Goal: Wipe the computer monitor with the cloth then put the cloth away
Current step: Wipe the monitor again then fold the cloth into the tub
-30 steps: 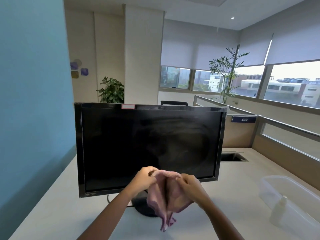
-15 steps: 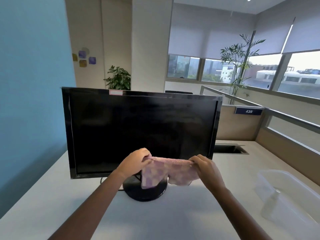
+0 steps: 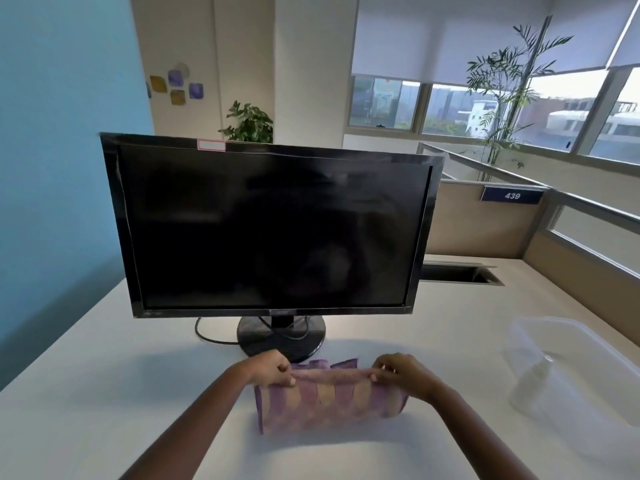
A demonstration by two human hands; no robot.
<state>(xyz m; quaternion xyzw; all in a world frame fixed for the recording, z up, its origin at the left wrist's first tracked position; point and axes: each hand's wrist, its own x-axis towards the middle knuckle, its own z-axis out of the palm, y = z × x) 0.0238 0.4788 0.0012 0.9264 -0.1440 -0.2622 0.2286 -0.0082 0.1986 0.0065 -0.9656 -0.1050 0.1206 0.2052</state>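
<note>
Your left hand [image 3: 268, 372] and right hand [image 3: 401, 375] pinched the cloth [image 3: 329, 398] shut-fingered, folding it on the table [image 3: 138, 393]; stowing it in the clear bin [image 3: 568, 368] likely came next.

We see an evenly lit office by daylight from the windows [image 3: 485, 109] at the upper right, where the outside view is washed pale and slightly overexposed. The white bench [image 3: 104, 393] is bright, with soft, diffuse shadows under the cloth [image 3: 329, 407] and around the monitor's base [image 3: 280, 337]. The dark screen of the monitor [image 3: 270, 230] carries faint, smeared reflections. We note wide-angle distortion: the partition rails [image 3: 554, 199] and window frames bow towards the right edge. The whole frame is somewhat soft; the clear plastic container [image 3: 571, 368] at the right is hazy, its outlines smeared, and the forearms blur at the bottom edge
</note>
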